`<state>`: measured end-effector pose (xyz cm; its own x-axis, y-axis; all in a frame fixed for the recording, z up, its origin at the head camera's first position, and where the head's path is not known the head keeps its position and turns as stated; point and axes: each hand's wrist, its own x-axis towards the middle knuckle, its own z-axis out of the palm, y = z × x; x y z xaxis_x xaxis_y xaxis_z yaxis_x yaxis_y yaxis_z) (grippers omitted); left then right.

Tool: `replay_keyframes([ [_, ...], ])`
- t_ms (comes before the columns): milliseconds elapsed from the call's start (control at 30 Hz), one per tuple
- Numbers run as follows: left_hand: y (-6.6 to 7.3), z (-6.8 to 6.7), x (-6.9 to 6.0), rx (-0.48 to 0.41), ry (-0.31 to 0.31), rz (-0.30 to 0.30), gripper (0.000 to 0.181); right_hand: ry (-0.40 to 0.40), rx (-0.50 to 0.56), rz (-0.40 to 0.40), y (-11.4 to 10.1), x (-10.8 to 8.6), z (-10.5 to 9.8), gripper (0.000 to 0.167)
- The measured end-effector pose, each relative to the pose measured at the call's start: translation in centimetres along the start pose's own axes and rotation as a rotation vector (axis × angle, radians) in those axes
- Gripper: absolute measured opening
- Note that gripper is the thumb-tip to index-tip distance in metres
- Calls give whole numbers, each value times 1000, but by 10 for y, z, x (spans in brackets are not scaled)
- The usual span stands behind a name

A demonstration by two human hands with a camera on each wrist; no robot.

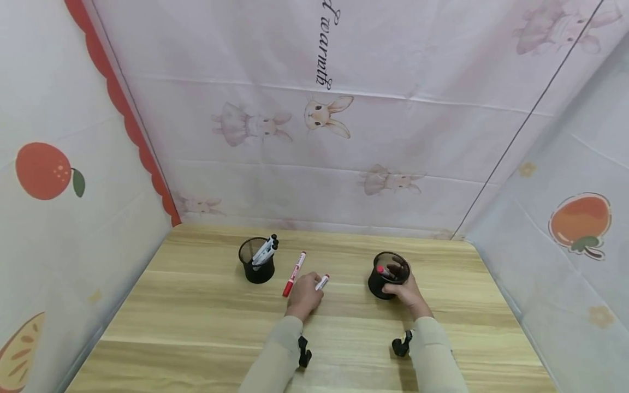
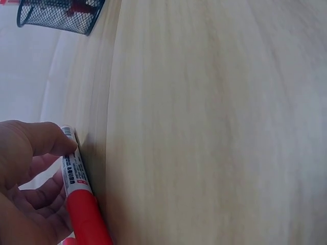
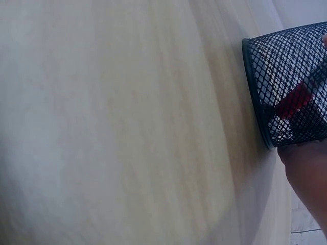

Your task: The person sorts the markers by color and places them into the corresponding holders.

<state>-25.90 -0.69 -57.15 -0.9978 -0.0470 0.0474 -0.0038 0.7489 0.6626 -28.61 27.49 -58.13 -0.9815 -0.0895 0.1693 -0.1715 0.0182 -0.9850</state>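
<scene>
Two hands well apart: the left hand (image 1: 303, 293) pinches a white marker with a red end (image 1: 322, 282), the right hand (image 1: 409, 293) grips a black cylindrical wire-mesh pen cup (image 1: 377, 285).
The right thumb lies across the cup's near side, a hold that probably keeps it steady; one red-ended marker (image 1: 380, 269) leans inside. The left thumb presses the slim barrel low over the pale wood-grain table (image 1: 196, 311), likely a sure way to control something so narrow. Just beside the left hand lies a loose red-capped white marker (image 1: 295, 273), between it and a second black mesh cup (image 1: 259, 273). White markers with black caps (image 1: 263, 254) lean there against the rim, apparently grouped by cap colour.
</scene>
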Motion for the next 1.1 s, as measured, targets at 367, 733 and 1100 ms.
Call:
replay_keyframes([
  [367, -5, 1, 2, -40, 5, -7, 26, -7, 12, 7, 3, 0, -2, 93],
  [733, 1, 2, 0, -37, 33, -25, 26, 13, -15, 37, -2, 0, -3, 90],
  [1100, 21, 0, -6, -234, 93, -43, 45, -5, 25, 59, -14, -5, 3, 90],
])
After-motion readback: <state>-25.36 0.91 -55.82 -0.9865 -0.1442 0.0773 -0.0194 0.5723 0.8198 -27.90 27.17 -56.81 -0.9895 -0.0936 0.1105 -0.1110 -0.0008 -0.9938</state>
